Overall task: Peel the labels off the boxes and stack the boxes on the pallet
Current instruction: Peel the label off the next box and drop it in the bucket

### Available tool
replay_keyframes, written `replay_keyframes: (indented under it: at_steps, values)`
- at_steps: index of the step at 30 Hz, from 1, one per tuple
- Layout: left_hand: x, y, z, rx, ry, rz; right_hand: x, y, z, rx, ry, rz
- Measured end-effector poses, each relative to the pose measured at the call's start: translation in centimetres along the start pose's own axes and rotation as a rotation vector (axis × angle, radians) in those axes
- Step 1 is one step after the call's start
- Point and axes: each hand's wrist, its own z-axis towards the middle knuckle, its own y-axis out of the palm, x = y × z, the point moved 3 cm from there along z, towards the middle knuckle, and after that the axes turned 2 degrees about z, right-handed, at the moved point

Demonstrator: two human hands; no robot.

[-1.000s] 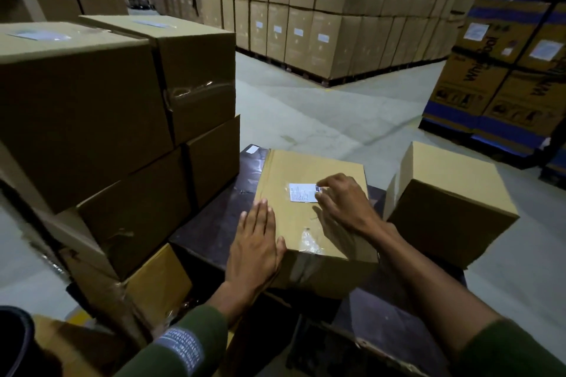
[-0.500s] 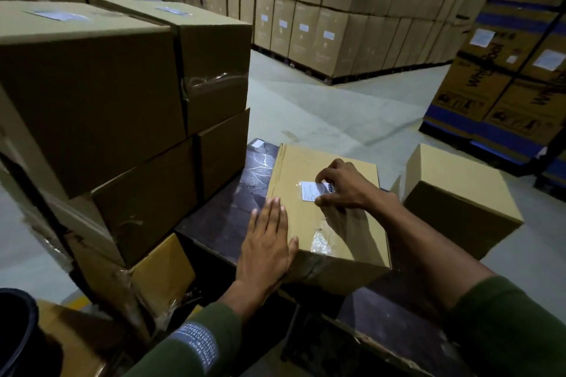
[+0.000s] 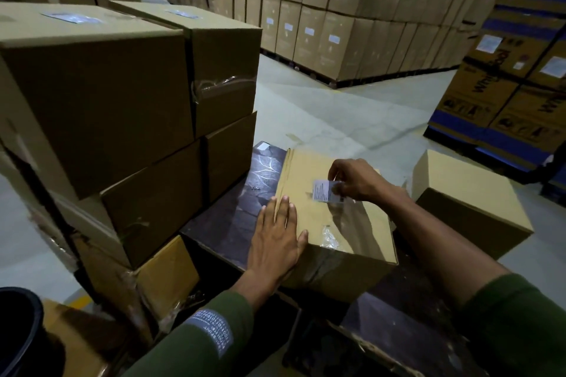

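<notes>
cartons [image 3: 128,107] stacked at nine o'clock, taped and stiff-sided, two tiers showing with pale labels on the top faces; they look rigid enough to bear more weight. left hand [image 3: 275,241] at six o'clock lies flat, fingers straight and together, pressing the near-left top edge of the box [image 3: 346,223] so it cannot slide on the dark board [image 3: 232,217] beneath. the box sits at centre, plain corrugated card, probably light for its bulk and firm at the corners; best lifted by opposite lower edges, not the taped seam. label [image 3: 324,191] on its top face is partly raised, thin paper that may tear if pulled fast, so a low, slow peel from the freed edge seems wise. right hand [image 3: 358,180] just past centre pinches that lifted edge between thumb and fingertips. second box [image 3: 468,202] at three o'clock rests on the floor, apart from the first.
</notes>
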Motion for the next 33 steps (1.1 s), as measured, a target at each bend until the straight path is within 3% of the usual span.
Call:
replay_keyframes:
  at_steps: [3,5,8,13,26,33]
  values:
    - [0.1,-0.2,1.3,-0.011,-0.024,-0.029,1.1,-1.1,-0.5,0.175,0.08,0.188]
    - [0.0,-0.4,2.1,-0.01,-0.018,-0.055,2.3,-1.1,-0.9,0.312,0.194,0.458]
    - [-0.8,0.0,2.2,0.041,0.05,-0.071,3.6,0.9,-1.5,0.337,0.327,0.884]
    - [-1.8,1.0,1.9,0.133,0.128,-0.036,4.2,4.9,-2.2,0.248,0.324,0.654]
    - [-1.8,1.4,1.9,0.183,0.144,0.06,0.1,6.3,-0.9,0.093,-0.017,0.54]
    - [-1.8,1.7,1.9,0.186,0.145,0.056,4.7,5.1,-2.6,0.188,0.12,0.545]
